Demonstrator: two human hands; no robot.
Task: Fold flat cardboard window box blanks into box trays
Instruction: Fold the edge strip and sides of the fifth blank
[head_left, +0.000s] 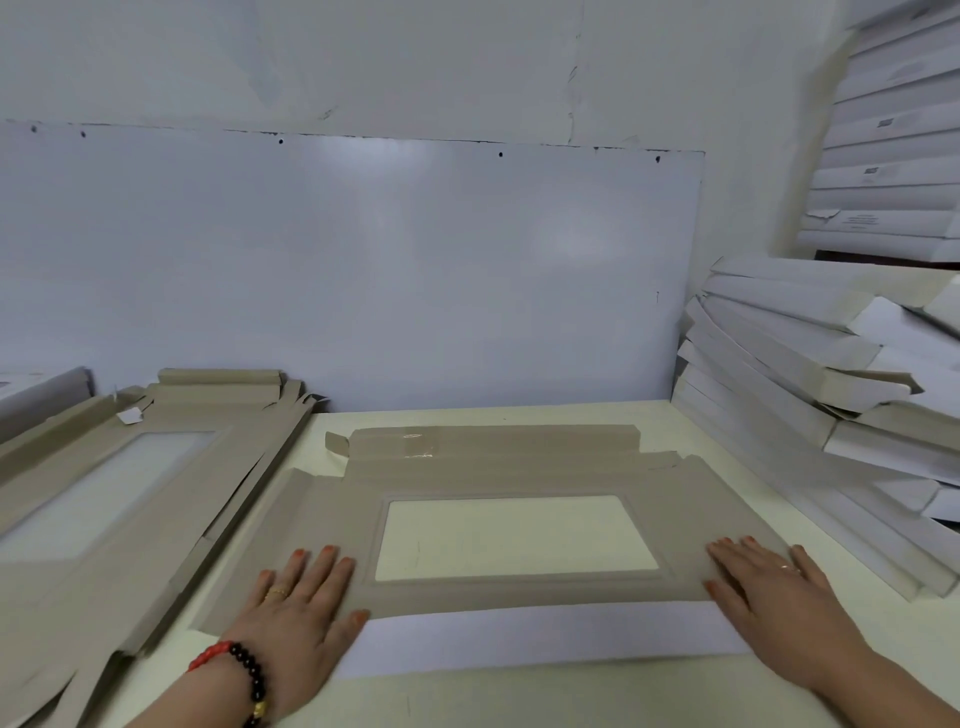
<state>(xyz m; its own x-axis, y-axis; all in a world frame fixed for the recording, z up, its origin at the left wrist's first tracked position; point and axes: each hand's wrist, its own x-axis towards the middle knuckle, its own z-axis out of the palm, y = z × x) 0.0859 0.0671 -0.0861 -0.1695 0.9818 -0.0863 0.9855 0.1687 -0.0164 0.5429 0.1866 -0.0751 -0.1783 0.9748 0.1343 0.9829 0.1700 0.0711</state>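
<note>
Both hands lie flat, fingers straight and spread, on a flat window box blank (498, 467) spread on the pale table (519, 696). The left hand (301, 603), with a ring and a red-and-dark bead bracelet (244, 675) at its wrist, presses the blank's near left corner; the right hand (769, 597) presses its near right corner. Neither grips anything. The blank is grey-brown cardboard with a rectangular clear window (514, 538) in the middle, flaps along the far edge, and its near flap folded over to show a white face (545, 642). A stack of unfolded blanks (104, 493) lies to the left; white folded boxes (831, 374) pile up to the right, against the wall.
</note>
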